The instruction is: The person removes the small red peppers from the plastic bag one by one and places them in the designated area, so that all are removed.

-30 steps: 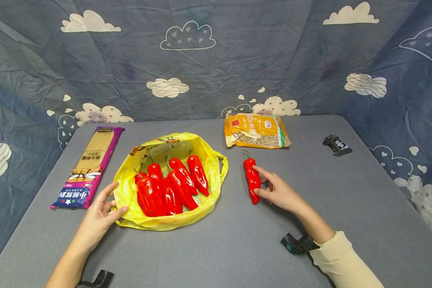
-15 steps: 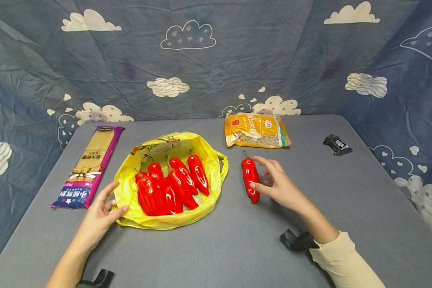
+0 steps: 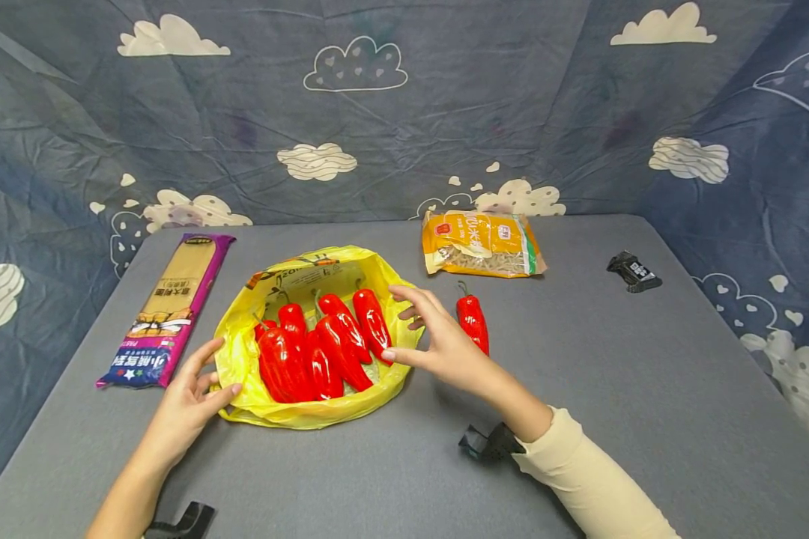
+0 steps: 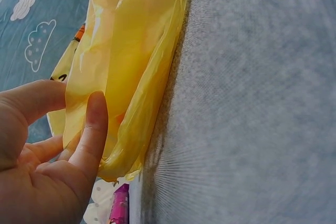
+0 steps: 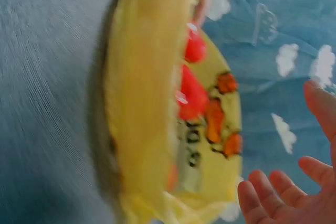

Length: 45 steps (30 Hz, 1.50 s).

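A yellow plastic bag (image 3: pixel 323 417) lies with its mouth spread wide, and several glossy red chili peppers (image 3: pixel 340 352) fill it. At its left side my left hand (image 3: pixel 183 408) holds the bag, thumb on the front face and fingers farther back in the left wrist view. My right hand (image 3: pixel 445 346) is at the bag's right rim with its fingers apart and nothing in them; its thumb overlaps the rightmost pepper in the head view. One more red chili pepper (image 3: pixel 472 318) lies on the table beyond the right hand, its lower tip hidden by the wrist.
A purple pack of spaghetti (image 3: pixel 168 307) lies left of the bag. An orange packet of dry food (image 3: pixel 483 245) is at the back, and a small black wrapped item (image 3: pixel 634 272) lies far right. A cloud-print cloth (image 3: pixel 404 112) hangs behind the grey table (image 3: pixel 620 389).
My right hand has let go of the lone chili pepper and moved left to the bag. That pepper has stayed on the table. The left hand has kept its place.
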### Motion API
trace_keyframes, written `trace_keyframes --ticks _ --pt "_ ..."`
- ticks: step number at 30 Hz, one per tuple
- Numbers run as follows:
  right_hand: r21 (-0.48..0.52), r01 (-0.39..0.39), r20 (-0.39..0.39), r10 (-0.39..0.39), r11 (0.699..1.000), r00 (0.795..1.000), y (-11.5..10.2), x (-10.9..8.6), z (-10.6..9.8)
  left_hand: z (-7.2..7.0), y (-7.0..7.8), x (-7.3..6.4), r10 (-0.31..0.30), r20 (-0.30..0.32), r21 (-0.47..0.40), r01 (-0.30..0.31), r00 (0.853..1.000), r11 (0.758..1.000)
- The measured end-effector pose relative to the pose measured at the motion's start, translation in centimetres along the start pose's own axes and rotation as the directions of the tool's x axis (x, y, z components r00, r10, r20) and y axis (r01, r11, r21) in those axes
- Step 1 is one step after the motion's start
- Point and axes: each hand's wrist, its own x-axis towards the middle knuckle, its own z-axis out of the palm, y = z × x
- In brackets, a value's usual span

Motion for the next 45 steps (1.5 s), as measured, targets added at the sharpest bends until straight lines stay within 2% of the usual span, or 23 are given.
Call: trace_keyframes --ticks 3,8,14,19,28,33,38,42,45 --pt "0.007 0.001 0.033 -0.001 1.0 0.999 0.6 0.6 1.6 0.0 0.1 0.0 0.001 0.002 -0.011 -0.001 1.0 1.0" --pt "0.012 -0.039 0.091 0.038 0.999 0.995 1.4 1.3 3.9 0.0 0.0 0.0 -0.009 0.005 -0.016 0.009 1.0 1.0" --pt "0.006 -0.067 0.133 0.066 0.998 0.989 2.0 2.1 5.8 -0.1 -0.1 0.0 -0.015 -0.007 0.023 0.015 1.0 1.0" --pt "-0.019 -0.084 0.149 0.086 0.996 0.985 2.3 2.6 6.7 0.0 -0.1 -0.1 -0.014 -0.012 0.032 0.014 1.0 0.999" --pt "-0.14 -0.082 0.169 0.106 0.987 0.98 1.7 3.3 7.3 0.1 -0.1 -0.2 -0.021 -0.015 0.022 0.021 1.0 1.0" --pt "-0.119 -0.085 0.183 0.106 0.989 0.977 1.5 3.3 7.1 0.0 -0.2 -0.1 -0.023 -0.014 0.034 0.023 1.0 0.999" --pt "0.005 -0.055 0.138 0.053 0.998 0.989 1.6 3.1 6.5 0.1 -0.1 -0.1 -0.016 -0.009 0.012 0.016 1.0 1.0" --pt "0.086 0.001 0.043 -0.004 0.996 0.999 1.0 2.7 5.2 0.2 -0.1 -0.1 -0.003 -0.009 -0.008 0.003 1.0 1.0" --pt "0.148 0.042 -0.05 -0.035 0.988 0.998 0.0 2.1 3.8 0.2 -0.1 -0.1 0.018 -0.006 -0.046 -0.018 1.0 0.999"
